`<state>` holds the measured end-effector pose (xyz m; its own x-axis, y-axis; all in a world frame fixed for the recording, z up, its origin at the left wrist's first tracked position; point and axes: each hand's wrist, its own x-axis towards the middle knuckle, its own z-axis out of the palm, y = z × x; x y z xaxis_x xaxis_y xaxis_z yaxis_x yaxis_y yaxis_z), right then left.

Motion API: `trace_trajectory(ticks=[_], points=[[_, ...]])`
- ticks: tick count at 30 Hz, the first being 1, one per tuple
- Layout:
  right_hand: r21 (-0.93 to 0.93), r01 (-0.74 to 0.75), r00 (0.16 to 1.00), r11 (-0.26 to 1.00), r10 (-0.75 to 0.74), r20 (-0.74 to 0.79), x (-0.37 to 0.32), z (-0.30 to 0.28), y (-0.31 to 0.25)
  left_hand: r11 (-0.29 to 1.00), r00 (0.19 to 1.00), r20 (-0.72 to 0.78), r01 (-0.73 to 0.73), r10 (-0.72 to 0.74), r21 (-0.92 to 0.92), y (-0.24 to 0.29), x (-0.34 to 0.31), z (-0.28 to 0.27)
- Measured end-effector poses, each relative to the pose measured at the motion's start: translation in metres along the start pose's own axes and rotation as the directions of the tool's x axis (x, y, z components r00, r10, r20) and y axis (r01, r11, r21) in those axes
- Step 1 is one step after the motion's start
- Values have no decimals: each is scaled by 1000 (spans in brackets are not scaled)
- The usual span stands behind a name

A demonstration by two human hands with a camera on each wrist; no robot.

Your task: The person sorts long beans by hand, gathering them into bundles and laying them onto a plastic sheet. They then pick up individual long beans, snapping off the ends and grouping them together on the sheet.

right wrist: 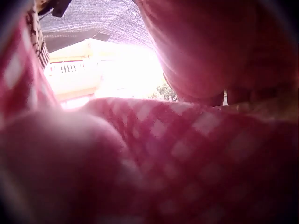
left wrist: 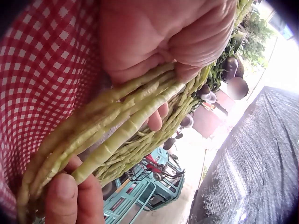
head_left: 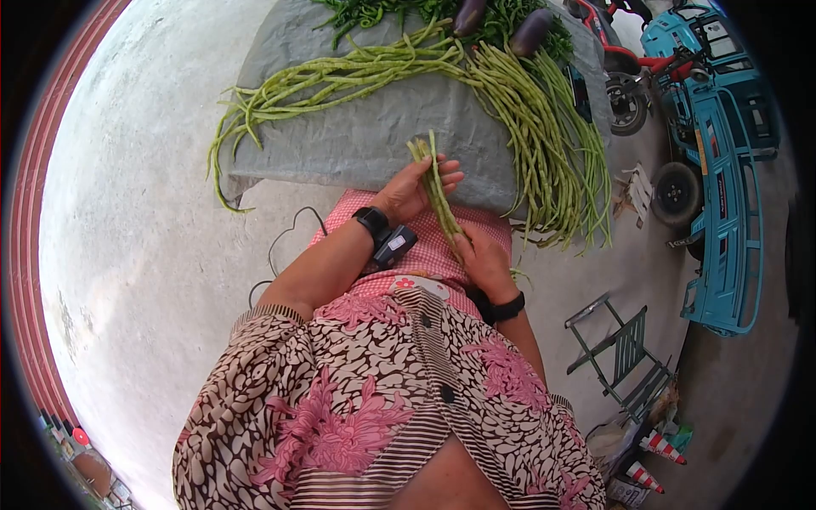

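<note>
A small bundle of long green beans [head_left: 439, 197] slants over the checked apron [head_left: 348, 209], held between both hands. Near its upper end the left hand [head_left: 410, 189] pinches it with the thumb, the other fingers spread behind. The right hand [head_left: 486, 262] grips the lower part. In the left wrist view the left hand [left wrist: 168, 37] is above the beans [left wrist: 126, 126], and the right hand's fingertips [left wrist: 65, 191] hold them at the lower left. The right wrist view shows mostly apron cloth [right wrist: 187, 149] and part of the right hand [right wrist: 201, 51], blurred.
Beyond the hands a grey sheet [head_left: 340, 149] carries a large spread of long beans [head_left: 535, 127], leafy greens [head_left: 365, 13] and two eggplants [head_left: 531, 32]. At the right stand a blue three-wheeler [head_left: 722, 195] and a folding stool [head_left: 627, 353]. A cable [head_left: 274, 246] hangs at the left.
</note>
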<state>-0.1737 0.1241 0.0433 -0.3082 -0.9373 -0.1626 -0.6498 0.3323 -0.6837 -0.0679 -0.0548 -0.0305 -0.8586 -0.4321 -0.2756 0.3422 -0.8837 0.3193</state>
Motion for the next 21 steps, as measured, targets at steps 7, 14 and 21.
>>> trace_trajectory(ticks=[7, 14, 21], points=[[-102, -26, 1000, 994, 27, 11, -3, -4, 7, 996, 995, 95, 25, -17, -88, -3, 6, -12], [-276, -163, 978, 947, 193, 82, -24, -28, 9, 980, 997, 83, 14, 3, -198, 0, 4, -8], [-177, -339, 918, 924, 366, 156, -76, -65, 53, 959, 988, 38, -135, 148, -250, 11, 0, -6]])
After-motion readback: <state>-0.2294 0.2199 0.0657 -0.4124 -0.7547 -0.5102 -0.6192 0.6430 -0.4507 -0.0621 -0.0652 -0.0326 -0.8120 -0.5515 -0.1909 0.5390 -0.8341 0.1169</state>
